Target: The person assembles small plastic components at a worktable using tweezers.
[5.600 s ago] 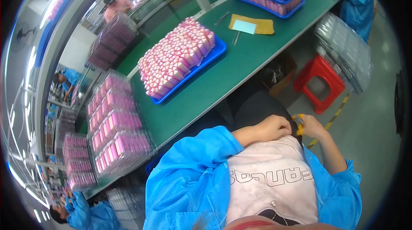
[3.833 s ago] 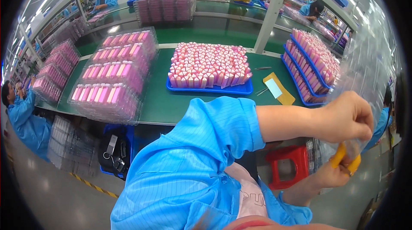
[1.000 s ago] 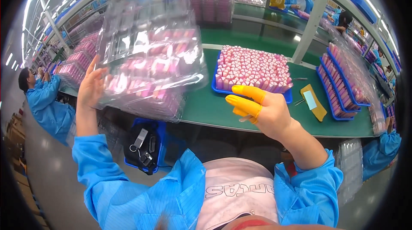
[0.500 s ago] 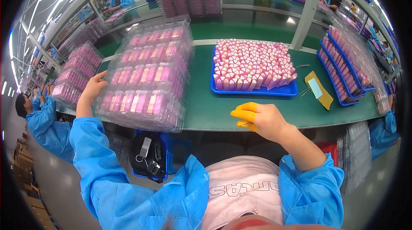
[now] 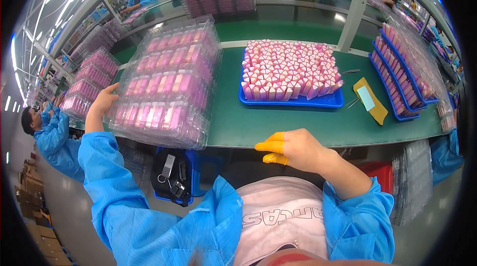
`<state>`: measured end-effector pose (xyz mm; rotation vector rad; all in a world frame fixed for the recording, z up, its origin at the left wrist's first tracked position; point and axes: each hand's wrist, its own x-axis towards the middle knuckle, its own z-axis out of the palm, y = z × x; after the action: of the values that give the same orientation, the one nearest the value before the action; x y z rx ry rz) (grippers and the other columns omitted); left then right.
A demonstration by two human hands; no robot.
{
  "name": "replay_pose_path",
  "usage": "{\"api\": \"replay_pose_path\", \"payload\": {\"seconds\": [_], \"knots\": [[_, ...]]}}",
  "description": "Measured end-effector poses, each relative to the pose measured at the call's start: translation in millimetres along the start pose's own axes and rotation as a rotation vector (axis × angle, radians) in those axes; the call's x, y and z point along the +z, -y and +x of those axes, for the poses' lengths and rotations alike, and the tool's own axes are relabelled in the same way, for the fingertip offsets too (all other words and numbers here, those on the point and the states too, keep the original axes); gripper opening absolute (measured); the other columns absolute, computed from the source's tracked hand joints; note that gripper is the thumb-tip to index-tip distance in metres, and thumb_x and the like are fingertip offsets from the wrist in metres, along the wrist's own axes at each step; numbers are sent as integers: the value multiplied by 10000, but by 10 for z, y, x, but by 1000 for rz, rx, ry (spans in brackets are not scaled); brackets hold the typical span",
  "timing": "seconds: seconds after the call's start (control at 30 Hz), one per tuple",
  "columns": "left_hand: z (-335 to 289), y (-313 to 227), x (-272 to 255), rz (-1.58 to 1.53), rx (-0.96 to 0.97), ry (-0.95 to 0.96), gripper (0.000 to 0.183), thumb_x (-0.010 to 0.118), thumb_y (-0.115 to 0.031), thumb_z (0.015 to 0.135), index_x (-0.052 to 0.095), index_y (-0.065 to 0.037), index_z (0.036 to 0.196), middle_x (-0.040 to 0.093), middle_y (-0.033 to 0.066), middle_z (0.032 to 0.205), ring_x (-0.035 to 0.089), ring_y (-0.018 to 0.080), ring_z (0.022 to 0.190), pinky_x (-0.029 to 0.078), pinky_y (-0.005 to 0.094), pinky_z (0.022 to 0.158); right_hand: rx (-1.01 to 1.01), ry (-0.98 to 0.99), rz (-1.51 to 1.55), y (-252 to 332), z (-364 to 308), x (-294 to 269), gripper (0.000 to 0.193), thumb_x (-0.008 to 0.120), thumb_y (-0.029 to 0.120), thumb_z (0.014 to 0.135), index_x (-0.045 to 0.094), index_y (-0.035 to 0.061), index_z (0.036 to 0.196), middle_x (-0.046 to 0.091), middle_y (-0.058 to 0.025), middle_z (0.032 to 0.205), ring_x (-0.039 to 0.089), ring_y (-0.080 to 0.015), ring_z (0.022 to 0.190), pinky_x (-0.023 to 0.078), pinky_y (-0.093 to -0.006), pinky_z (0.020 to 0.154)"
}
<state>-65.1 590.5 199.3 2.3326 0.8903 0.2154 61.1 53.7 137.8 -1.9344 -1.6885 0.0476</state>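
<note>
In the head view, the tall stack of clear plastic trays (image 5: pixel 164 84) filled with pink and cream pieces stands on the left part of the desk (image 5: pixel 231 129), its near end reaching the front edge. The left hand (image 5: pixel 103 104) is at the stack's left side, fingertips on or just beside the rim; whether they pinch it, I cannot tell. The right hand (image 5: pixel 300 151) hangs by the front edge, holding nothing visible, its yellow-covered fingers (image 5: pixel 272 146) bent, with a small gap to the thumb.

The trays look thin, slick and not quite squared up. A sideways push from the left hand could, I judge, slide the upper layers or tip pieces out of their pockets. With the stack so near the front edge, anything slipping there might drop toward the blue bin (image 5: pixel 191 179) with the black bag (image 5: pixel 160 174).

Right of it, the blue tray (image 5: pixel 293 102) is packed with upright white-ended pieces (image 5: pixel 290 70); its front row leans at the right corner, so a brushing sleeve might topple some. Farther right, a knocked pair of tweezers (image 5: pixel 353 103) could slide off.
</note>
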Motion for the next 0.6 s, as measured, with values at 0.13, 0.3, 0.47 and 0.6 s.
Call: {"api": "replay_pose_path", "payload": {"seconds": [0.13,0.3,0.47,0.6], "knots": [[-92,-130,56,-50,-66,18,581,505,-48,742,386,-118,1307,557,91,1033,378,85,461,291,237,387,13,-43,0,-36,-149,1,272,610,252,769,597,132,1014,585,-50,810,576,-228,686,479,-321,603],[86,294,-16,120,-12,-127,591,480,-47,736,367,-104,1313,569,141,1084,572,247,827,440,322,714,2,-5,61,25,-154,50,284,623,253,760,598,121,1010,583,-61,805,575,-237,698,479,-329,621],[281,-1066,105,262,289,-609,482,515,-184,715,496,26,1148,535,232,1117,502,304,1083,382,334,889,-53,-129,326,294,324,203,354,643,269,749,582,41,1013,583,-145,841,580,-292,750,475,-362,670],[253,-2229,336,-11,461,-664,537,575,-221,693,501,30,1161,571,175,1095,546,263,1014,391,299,867,-131,-199,781,976,934,129,493,696,247,711,483,29,1099,577,-173,858,578,-340,773,463,-369,654]]}}
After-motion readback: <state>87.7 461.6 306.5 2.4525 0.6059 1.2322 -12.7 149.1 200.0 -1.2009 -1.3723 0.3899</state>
